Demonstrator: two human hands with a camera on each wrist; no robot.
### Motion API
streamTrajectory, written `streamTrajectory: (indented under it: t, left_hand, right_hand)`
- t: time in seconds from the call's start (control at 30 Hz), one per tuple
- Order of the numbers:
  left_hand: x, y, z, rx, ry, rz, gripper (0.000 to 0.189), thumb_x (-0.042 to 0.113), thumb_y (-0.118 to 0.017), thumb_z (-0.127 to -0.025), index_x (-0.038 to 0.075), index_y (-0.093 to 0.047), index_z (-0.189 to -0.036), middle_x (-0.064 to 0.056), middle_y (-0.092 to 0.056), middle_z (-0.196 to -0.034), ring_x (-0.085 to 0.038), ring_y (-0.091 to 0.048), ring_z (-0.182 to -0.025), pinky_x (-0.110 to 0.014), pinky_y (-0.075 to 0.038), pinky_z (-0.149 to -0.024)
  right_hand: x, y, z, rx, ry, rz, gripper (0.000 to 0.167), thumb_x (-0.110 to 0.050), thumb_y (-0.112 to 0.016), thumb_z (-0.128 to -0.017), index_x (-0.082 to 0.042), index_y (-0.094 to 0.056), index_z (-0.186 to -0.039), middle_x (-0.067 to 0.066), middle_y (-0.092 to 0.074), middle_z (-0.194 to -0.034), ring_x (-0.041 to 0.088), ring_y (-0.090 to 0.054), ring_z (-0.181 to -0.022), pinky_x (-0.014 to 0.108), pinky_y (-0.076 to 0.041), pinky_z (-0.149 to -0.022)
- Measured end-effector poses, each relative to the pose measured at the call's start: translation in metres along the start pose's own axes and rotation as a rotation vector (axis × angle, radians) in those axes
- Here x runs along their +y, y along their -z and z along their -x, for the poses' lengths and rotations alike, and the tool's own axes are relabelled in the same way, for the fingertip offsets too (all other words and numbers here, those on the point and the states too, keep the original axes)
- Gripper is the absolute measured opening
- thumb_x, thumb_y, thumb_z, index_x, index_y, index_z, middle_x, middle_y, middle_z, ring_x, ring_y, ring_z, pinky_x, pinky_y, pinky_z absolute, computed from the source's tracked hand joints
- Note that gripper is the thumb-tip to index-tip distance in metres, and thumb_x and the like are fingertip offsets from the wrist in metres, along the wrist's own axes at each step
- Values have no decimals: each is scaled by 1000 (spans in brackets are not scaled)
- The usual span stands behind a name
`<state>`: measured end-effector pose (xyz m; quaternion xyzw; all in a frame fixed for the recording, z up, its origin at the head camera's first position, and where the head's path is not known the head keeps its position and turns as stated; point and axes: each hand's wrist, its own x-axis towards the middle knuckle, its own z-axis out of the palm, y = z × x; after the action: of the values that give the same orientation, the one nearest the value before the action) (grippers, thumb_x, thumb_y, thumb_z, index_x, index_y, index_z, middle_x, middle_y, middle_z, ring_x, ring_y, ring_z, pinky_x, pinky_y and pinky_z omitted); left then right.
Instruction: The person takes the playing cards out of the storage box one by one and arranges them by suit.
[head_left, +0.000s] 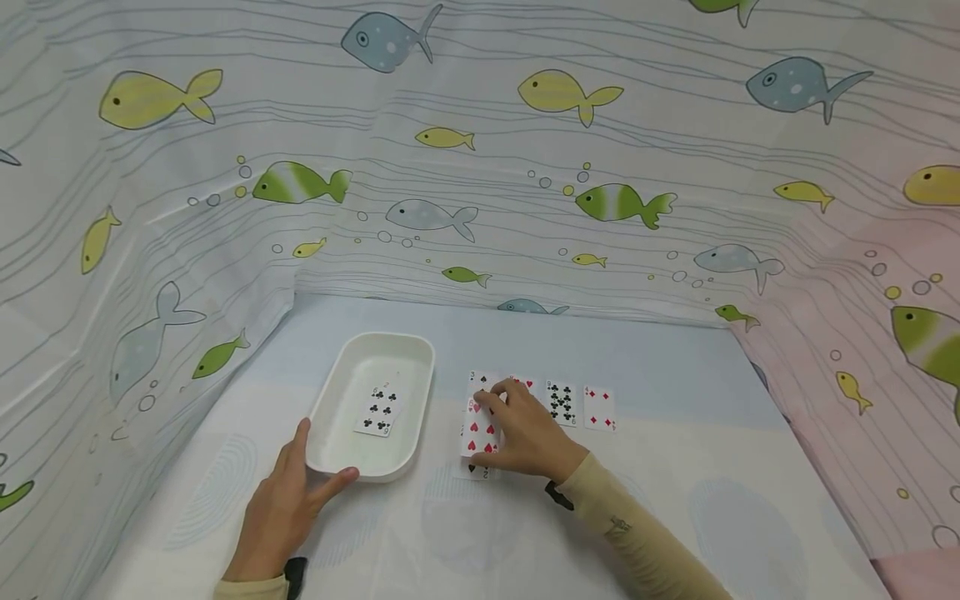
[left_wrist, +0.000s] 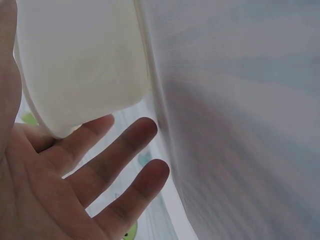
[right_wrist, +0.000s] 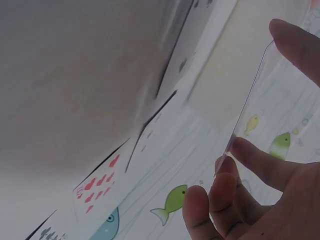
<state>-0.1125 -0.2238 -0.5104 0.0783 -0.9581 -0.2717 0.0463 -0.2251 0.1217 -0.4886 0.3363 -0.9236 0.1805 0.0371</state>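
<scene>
My right hand (head_left: 528,433) pinches a hearts playing card (head_left: 474,433) by opposite edges, thumb at the near end and fingers at the far end. In the right wrist view the card (right_wrist: 250,105) appears nearly edge-on, raised off the table. Spades cards lie beneath it, among them a three of spades (head_left: 477,377) partly covered. My left hand (head_left: 276,508) touches the near left corner of a white plastic tray (head_left: 321,417), thumb on the near side, fingers extended along the left side. A six of clubs (head_left: 378,412) lies inside the tray, overlapping another card.
Right of the held card lie a hearts card (head_left: 525,383) partly hidden by my hand, a nine of clubs (head_left: 561,403) and a four of diamonds (head_left: 599,408). A pale cloth (head_left: 675,358) covers the table. Fish-printed curtains (head_left: 495,175) enclose the back and sides.
</scene>
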Motion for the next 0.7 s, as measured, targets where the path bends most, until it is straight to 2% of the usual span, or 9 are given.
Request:
streamTrajectory:
  t: [0.13,0.17,0.33,0.4,0.7]
  left_hand:
    - [1,0,0,-12,8,1,120,69,-69,-84,4,-7,-162,-30,-34,-153,-55,-46,-128,-68,-40,-98]
    - [1,1,0,-12,8,1,120,69,-69,-84,4,-6,-162,-30,-34,-153,-55,-46,-128,-68,-40,-98]
    - [1,1,0,-16,13,2,120,69,-69,-84,4,-6,-162,-30,-33,-154,-55,-46,-129,-68,-40,-99]
    - [1,1,0,-19,16,1,120,69,-69,-84,4,-6,-162,-31,-33,-153,-55,-45,-129,-69,-39,-99]
    - [3,2,-1,-41,30,2,122,71,-67,-84,4,-3,-162,-32,-30,-154,-57,-44,-129,-70,-39,-100]
  right_hand:
    - [12,1,10,-13,-31,-9,87,-58,-85,-73,-16,-55,-143,3,-50,-128,19,-47,-113,38,-51,-90]
    - [15,2,12,-14,-35,-11,86,-58,-85,-73,-16,-55,-142,3,-50,-127,19,-48,-112,40,-50,-94]
    - [27,5,23,-24,-60,-3,85,-56,-87,-72,-15,-57,-140,4,-51,-124,19,-48,-109,41,-51,-92]
    - [31,5,27,-44,-74,3,85,-56,-87,-71,-16,-57,-140,4,-51,-124,19,-48,-108,38,-51,-87]
    - [36,1,38,-142,-73,-4,82,-53,-88,-72,-14,-59,-139,5,-52,-123,17,-48,-103,35,-50,-80]
